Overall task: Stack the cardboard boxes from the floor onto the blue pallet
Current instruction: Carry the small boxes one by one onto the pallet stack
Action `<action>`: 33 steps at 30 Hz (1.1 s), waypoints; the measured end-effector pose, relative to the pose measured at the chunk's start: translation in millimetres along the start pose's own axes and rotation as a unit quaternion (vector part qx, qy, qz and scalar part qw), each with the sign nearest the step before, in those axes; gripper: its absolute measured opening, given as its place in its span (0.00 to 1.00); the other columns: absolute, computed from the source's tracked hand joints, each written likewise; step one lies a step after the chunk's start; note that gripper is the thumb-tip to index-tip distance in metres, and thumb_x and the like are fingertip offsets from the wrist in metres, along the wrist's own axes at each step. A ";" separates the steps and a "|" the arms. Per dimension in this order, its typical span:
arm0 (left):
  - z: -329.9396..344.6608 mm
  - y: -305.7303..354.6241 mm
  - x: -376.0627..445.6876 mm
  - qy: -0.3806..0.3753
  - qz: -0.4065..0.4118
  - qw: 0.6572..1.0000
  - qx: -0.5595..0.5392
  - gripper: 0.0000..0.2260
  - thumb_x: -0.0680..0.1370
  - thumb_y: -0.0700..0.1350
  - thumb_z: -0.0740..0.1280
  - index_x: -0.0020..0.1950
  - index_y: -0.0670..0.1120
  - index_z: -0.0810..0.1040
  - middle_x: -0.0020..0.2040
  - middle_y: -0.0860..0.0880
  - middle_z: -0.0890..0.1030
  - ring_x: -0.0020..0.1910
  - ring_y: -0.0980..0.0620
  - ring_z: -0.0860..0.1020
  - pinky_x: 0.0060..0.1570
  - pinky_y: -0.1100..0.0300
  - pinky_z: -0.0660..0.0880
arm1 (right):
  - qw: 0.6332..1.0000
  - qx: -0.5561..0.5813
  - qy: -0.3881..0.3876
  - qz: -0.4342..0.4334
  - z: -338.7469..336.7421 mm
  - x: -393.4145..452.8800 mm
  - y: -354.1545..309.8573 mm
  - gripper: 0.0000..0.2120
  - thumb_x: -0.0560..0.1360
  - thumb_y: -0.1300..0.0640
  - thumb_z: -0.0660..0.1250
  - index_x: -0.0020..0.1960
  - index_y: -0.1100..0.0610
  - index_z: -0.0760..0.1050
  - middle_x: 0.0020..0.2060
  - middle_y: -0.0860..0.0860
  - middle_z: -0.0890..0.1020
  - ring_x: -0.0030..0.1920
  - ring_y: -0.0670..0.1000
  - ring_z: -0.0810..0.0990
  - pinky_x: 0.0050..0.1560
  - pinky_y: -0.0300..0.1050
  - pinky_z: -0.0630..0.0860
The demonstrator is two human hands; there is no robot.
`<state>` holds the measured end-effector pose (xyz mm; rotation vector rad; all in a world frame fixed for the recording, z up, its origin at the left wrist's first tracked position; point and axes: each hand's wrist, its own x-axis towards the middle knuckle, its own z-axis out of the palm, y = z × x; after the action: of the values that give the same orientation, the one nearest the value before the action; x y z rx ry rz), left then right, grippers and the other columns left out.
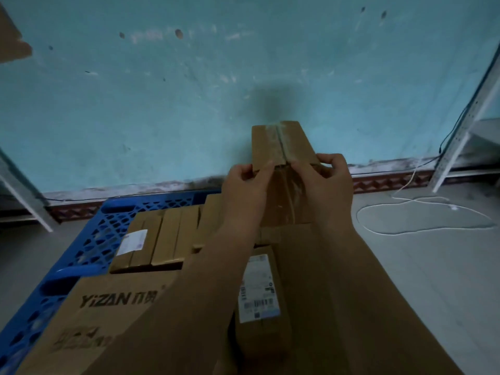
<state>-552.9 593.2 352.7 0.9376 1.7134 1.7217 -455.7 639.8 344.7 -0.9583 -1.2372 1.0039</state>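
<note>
The left hand (247, 175) and the right hand (324, 174) are both up in the middle of the frame. Each one pinches the near top edge of a small cardboard box (280, 143). The fingers curl over the edge and the thumbs press from the front. So both hands are closed on this one box, one at each side of the tape line that runs down its middle.

The small box is held up in front of the blue-green wall (162, 90). It is above the other boxes and looks tipped away from the person. I cannot tell if its bottom rests on anything.

Under the arms, in the lower half of the frame, more boxes already sit on the blue pallet (89, 239). There is a row of thin boxes (159, 239) in the middle left. A big box with letters (108, 307) is at the lower left. A box with a white label (259, 288) lies in the lower middle.

The small box looks light, because fingertips alone hold it up. The cardboard looks stiff, so it should keep its shape. The shiny tape may be slippery, so bare cardboard is a better place to hold. A hand flat on each side would be safer than a pinch at the edge, I think.

A white cord (422, 212) lies on the floor at the right.
</note>
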 end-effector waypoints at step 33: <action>-142.3 -55.9 -34.1 0.300 -0.049 0.952 0.028 0.05 0.75 0.43 0.65 0.48 0.53 0.76 0.48 0.51 0.79 0.43 0.55 0.77 0.45 0.56 0.73 | 0.956 0.027 -0.283 -0.067 96.1 -91.9 45.7 0.29 0.68 0.46 0.71 0.66 0.43 0.64 0.71 0.44 0.66 0.72 0.44 0.60 0.70 0.41 0.58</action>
<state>-648.5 480.7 300.1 0.3456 2.1432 2.0305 -560.1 567.8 283.9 -0.5424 -1.7095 1.2419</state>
